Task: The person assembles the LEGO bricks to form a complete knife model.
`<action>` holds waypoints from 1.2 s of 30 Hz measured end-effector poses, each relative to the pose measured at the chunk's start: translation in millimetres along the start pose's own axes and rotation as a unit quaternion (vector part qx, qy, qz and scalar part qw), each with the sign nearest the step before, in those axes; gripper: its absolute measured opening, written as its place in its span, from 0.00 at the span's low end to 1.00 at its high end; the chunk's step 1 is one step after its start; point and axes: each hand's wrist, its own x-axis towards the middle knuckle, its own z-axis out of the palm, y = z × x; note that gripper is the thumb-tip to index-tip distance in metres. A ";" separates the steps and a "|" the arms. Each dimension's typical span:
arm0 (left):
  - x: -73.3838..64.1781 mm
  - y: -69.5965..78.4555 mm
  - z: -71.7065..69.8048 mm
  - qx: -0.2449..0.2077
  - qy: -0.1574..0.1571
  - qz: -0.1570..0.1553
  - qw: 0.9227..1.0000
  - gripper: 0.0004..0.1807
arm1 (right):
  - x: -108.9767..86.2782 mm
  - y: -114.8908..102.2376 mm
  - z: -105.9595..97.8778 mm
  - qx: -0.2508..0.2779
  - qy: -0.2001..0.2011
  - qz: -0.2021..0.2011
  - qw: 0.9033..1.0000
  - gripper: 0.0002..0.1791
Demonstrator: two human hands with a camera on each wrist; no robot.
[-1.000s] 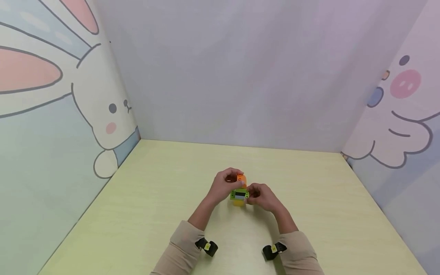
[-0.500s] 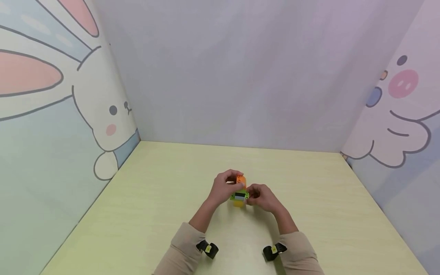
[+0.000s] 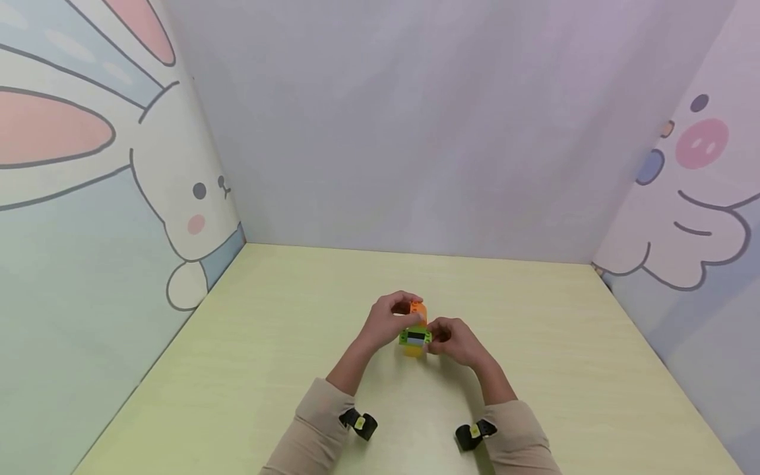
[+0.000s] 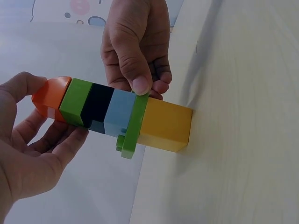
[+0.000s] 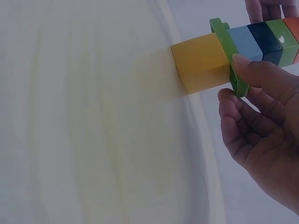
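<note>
A stacked tower of toy building blocks (image 3: 416, 338) stands upright at mid-table. From the bottom it runs yellow block (image 4: 166, 125), thin green plate (image 4: 135, 119), light blue block (image 4: 120, 112), dark block (image 4: 97, 103), green block (image 4: 76, 100) and rounded orange block (image 4: 53, 93). My left hand (image 3: 384, 323) holds the upper part, fingertips on the orange block and the green one below it. With thumb and fingers, my right hand (image 3: 454, 340) pinches one end of the green plate, which juts out past the blocks. The yellow block's base meets the table top.
The pale yellow table (image 3: 267, 369) spreads around the tower. A grey wall (image 3: 392, 132) rises behind it, with cartoon-printed side walls left (image 3: 89, 277) and right (image 3: 689, 231). Black cameras are strapped at both sleeve cuffs.
Hardly anything differs: both hands keep their places on the tower, and the head view shifts slightly.
</note>
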 end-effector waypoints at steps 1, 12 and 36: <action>-0.3 -0.1 0.4 0.000 0.000 -0.001 1.000 0.13 | 1.2 4.6 0.5 -0.003 0.001 0.000 1.000 0.12; -1.2 2.7 7.1 -0.003 0.002 -0.001 1.000 0.14 | 5.4 28.4 0.4 0.004 0.007 0.007 1.000 0.13; -18.5 -18.6 -20.3 -0.076 -0.084 0.038 0.993 0.25 | 8.0 23.6 14.9 -0.016 -0.016 -0.004 1.000 0.11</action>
